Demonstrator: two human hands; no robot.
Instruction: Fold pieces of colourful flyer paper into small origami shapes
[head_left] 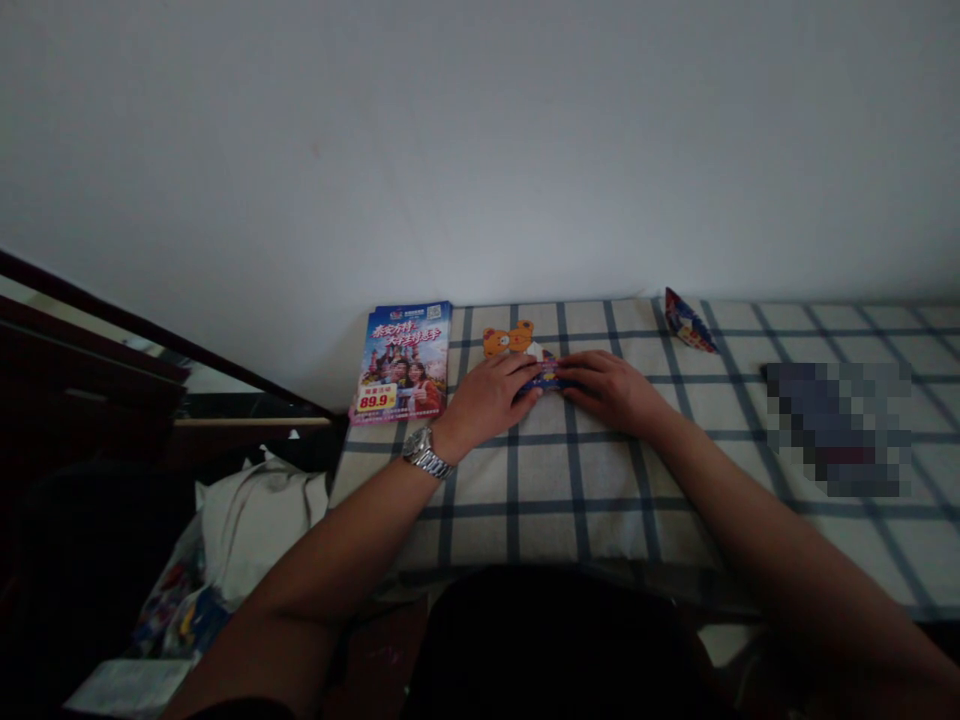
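A small folded piece of printed paper, dark blue with bright spots, lies on the checked tablecloth in front of me. From its left side my left hand grips it, thumb at the near edge and fingers on top. My right hand holds the opposite end with bent fingers, partly covering it. Just behind the paper, a flat orange cartoon bear shows on the cloth. To the left of my hands lies a stack of glossy flyers in blue and pink. A folded paper boat stands at the back right.
The checked cloth covers a table against a white wall. A pixelated dark object lies on the right. Below the table's left end are a white bag and dark furniture with a rail.
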